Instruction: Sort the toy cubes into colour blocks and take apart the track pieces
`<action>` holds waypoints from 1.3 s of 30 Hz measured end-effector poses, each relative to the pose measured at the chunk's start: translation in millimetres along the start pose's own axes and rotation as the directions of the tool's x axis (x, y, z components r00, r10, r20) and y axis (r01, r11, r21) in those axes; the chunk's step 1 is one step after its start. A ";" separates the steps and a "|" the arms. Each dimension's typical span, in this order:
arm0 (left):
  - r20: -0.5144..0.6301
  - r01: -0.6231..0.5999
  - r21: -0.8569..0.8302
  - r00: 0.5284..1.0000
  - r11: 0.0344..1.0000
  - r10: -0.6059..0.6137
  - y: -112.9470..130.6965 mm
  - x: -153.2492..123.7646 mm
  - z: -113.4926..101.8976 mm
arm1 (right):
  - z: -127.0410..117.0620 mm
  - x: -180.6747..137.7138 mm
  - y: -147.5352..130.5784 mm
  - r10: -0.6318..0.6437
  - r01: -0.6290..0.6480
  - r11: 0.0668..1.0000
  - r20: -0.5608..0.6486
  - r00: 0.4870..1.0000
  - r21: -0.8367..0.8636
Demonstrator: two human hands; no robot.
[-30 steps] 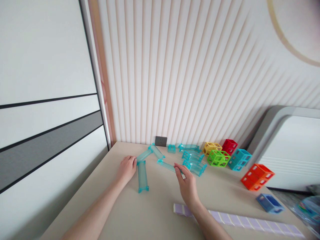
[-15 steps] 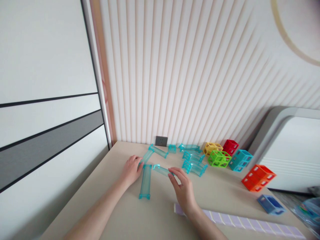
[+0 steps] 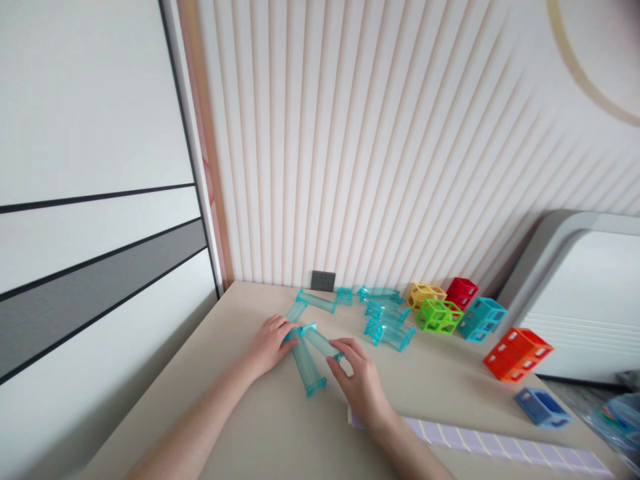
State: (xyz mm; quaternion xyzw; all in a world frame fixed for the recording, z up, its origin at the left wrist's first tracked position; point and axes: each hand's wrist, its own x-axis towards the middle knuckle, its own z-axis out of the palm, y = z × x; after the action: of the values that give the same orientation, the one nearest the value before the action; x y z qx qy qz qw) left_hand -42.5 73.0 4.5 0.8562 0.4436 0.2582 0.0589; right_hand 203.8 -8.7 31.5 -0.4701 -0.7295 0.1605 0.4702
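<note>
My left hand (image 3: 273,345) is closed at the upper end of a translucent teal track piece (image 3: 307,367), which slants down to the right on the table. My right hand (image 3: 357,373) pinches the near right end of another teal track piece (image 3: 320,342). The far end of that piece is close to the top of the first one; whether they are joined I cannot tell. Just beyond my left fingers lies a short teal track (image 3: 297,311), running up to a further teal track (image 3: 319,302).
Several curved teal tracks (image 3: 393,333) lie at the back, beside a small teal piece (image 3: 344,296). To the right stand yellow (image 3: 425,294), green (image 3: 439,316), red, teal, orange (image 3: 517,355) and blue (image 3: 543,407) frame blocks. A lilac segmented strip (image 3: 500,445) crosses the front right.
The lower end of the track at my left hand has swung right. My right hand has moved slightly left and down, tilting its track more steeply. The back left tracks have shifted slightly.
</note>
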 end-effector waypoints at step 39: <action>0.089 0.016 -0.019 0.996 1.000 -0.014 10.5 2.1 -5.6 | 1.0 -2.8 23.1 0.161 -0.137 0.977 0.146 0.976 -0.161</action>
State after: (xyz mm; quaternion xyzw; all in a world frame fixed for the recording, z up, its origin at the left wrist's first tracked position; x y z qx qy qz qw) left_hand -36.6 67.6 13.6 0.8628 0.4444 0.2238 0.0890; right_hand 215.6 0.9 13.8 -0.5435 -0.7369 0.1770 0.3610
